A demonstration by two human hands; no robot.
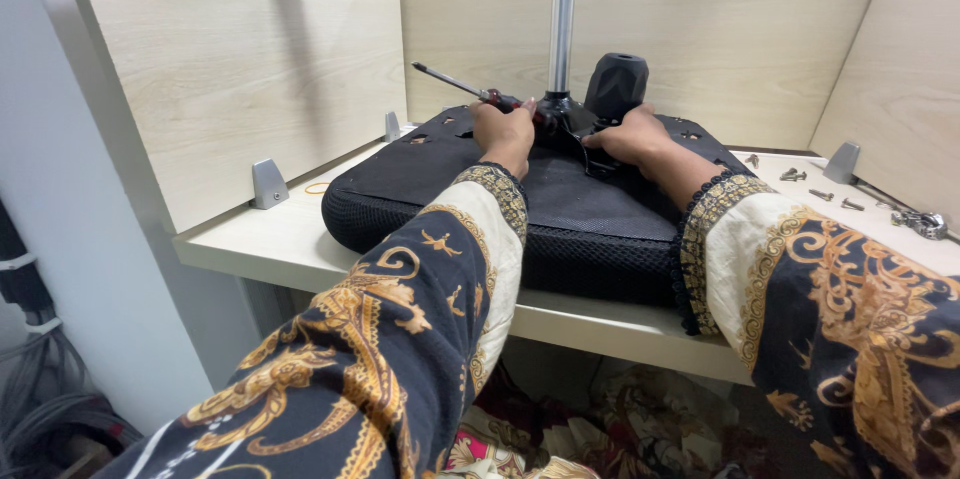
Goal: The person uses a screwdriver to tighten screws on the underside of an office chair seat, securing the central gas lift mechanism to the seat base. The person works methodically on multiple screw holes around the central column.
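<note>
Upturned chair seat [560,209], black mesh, lies on a pale wood desk [290,239] inside a cubicle with wood-grain panels [240,49]. The seat's underside faces up. A black mechanism plate [575,124] sits at its far middle, and from it a chrome gas cylinder [561,29] rises straight up out of frame. Just right of the cylinder stands a black knob [615,84], dark and ribbed.

Left hand [505,134] rests on the seat near the plate, fingers curled closed around the handle of a screwdriver [465,87]. The handle is dark with red; the shaft points up and to the left, away from the cylinder, tip in the air.

Right hand [630,136] lies on the plate just below the knob. Fingers bent down onto the plate's edge; whether they grip anything, cannot tell, as the fingertips are hidden behind the hand.

Both arms wear wide sleeves [400,339], black and cream with gold pattern.

On the desk to the right of the seat: several loose screws [820,194], scattered, well apart from the hands. Farther right, at the frame edge, a metal wrench head [925,224]. Small grey brackets [268,184] hold the panels to the desk at left and right. A thin orange ring [317,188] lies on the desk near the left bracket.
</note>
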